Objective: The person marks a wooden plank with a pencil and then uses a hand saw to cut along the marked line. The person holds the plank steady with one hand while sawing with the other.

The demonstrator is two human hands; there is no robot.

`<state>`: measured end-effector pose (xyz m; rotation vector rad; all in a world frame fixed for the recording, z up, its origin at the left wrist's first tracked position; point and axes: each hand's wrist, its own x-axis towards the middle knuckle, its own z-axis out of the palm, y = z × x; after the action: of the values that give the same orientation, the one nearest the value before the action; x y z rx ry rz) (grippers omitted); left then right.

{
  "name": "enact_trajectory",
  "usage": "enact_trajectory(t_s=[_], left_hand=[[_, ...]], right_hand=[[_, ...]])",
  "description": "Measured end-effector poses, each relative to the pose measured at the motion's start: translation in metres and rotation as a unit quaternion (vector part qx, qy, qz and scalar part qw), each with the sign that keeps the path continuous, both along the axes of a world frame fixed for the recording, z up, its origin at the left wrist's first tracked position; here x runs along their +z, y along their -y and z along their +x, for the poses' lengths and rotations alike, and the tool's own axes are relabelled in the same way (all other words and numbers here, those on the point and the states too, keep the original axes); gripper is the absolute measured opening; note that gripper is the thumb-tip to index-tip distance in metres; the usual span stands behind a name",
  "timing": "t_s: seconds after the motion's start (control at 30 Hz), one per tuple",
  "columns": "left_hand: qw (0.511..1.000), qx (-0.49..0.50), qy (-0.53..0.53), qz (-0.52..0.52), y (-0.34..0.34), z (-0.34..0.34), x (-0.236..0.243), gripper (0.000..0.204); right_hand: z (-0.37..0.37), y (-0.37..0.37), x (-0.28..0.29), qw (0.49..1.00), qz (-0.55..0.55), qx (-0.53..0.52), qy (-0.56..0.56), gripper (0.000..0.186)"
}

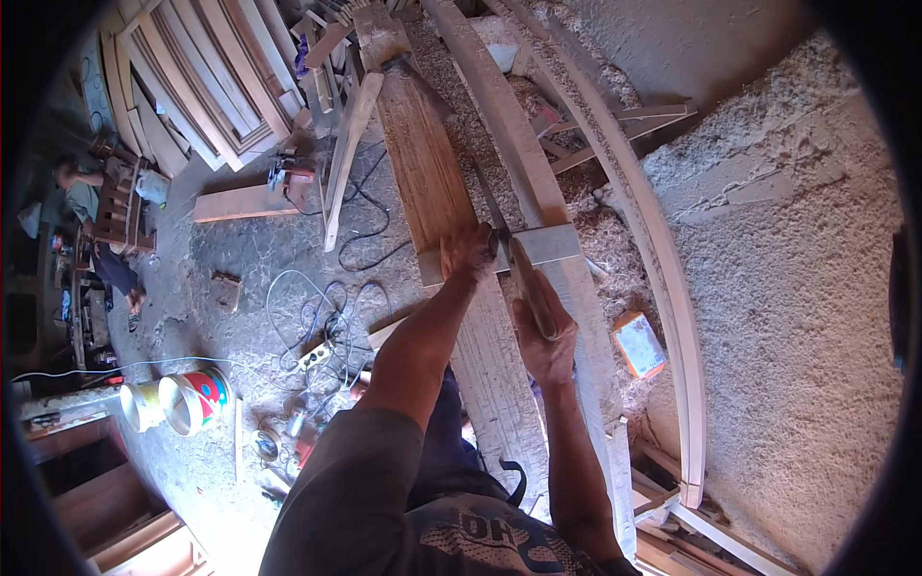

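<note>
My right hand [547, 336] is closed round the wooden handle of a handsaw [526, 288]. Its narrow blade points away from me and meets a short wooden board [549, 244] that lies crosswise over the bench. With its fingers bent over that board, my left hand [468, 252] grips it just left of the blade. Beneath lies a long, thick wooden plank [418, 163], running away from me. Part of the cut is hidden by my hands.
Long beams [499, 115] run along the right, beside a rough wall [759, 250]. An orange-and-white box [639, 346] sits between. Left are tangled cables [327, 322], buckets [192, 403], a power tool [293, 180] and stacked timber frames [206, 82]. A person [96, 221] sits far left.
</note>
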<state>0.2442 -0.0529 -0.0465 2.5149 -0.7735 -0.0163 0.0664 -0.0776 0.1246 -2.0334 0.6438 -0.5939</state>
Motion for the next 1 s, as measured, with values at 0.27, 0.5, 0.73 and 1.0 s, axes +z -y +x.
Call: enact_trajectory(t_s=[0.27, 0.5, 0.73, 1.0], left_hand=[[1.000, 0.009, 0.008, 0.008, -0.007, 0.005, -0.002, 0.016], [1.000, -0.001, 0.024, 0.002, 0.005, 0.004, -0.002, 0.017], [0.999, 0.004, -0.011, 0.039, -0.009, 0.009, -0.005, 0.016], [1.000, -0.009, -0.009, 0.008, 0.003, 0.001, -0.001, 0.020]], right_hand=[[-0.184, -0.065, 0.084, 0.989, -0.031, 0.002, -0.141, 0.050], [-0.006, 0.005, 0.005, 1.000, -0.004, -0.018, -0.012, 0.052], [-0.166, -0.058, 0.056, 0.995, -0.043, 0.023, -0.087, 0.056], [-0.015, 0.005, -0.004, 0.997, 0.050, -0.005, -0.063, 0.054]])
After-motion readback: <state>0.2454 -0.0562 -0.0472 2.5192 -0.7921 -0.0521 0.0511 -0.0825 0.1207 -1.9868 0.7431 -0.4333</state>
